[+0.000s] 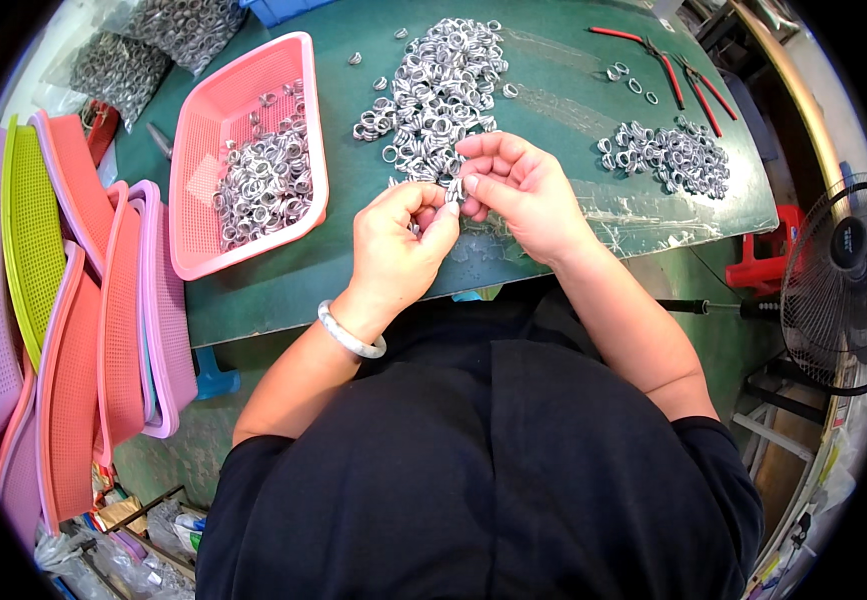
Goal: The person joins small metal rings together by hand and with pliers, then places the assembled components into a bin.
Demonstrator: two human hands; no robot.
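Note:
Both my hands meet at the near edge of a large pile of silvery metal rings (446, 90) on a green table. With thumb and forefinger, my left hand (394, 240) pinches a small metal ring (454, 190). My right hand (534, 200) is closed at the same ring, its thumb and curled fingertips touching it from the right. The fingers partly cover this ring, so its details are hard to make out. To the left stands a pink plastic basket (318, 150), holding many more rings.
A smaller ring heap (669, 160) lies at the right, below two red-handled pliers (666, 75). Stacked coloured baskets (74, 300) stand at far left, with bags of rings (119, 75) behind. A black fan (849, 250) and a red stool (759, 262) are at right.

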